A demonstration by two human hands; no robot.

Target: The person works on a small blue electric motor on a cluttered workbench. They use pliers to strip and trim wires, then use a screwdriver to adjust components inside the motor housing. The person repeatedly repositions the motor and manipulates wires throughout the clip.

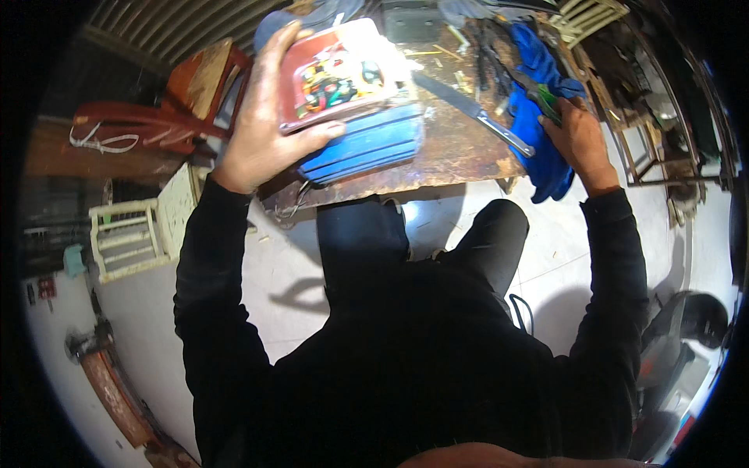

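Note:
My left hand (261,129) is closed on the side of a dark red plastic container (292,90), thumb at its near edge and fingers at its far edge. Small colourful pieces (331,84) lie inside; glare washes out its right part. Under it sits a blue ribbed box (363,144). At the right of the table, my right hand (579,140) grips a green-handled tool (547,101), whose working end I cannot make out. Blue fabric (550,173), perhaps gloves, lies beneath that hand. A knife (476,113) rests between the hands, its handle toward the fabric.
The worn wooden table (468,168) carries scraps and dark tools toward its far side. A cream chair (136,230) and a reddish wooden chair (156,121) stand on the left. Along the right is a metal-framed rack (663,160). My knees are below the table's near edge.

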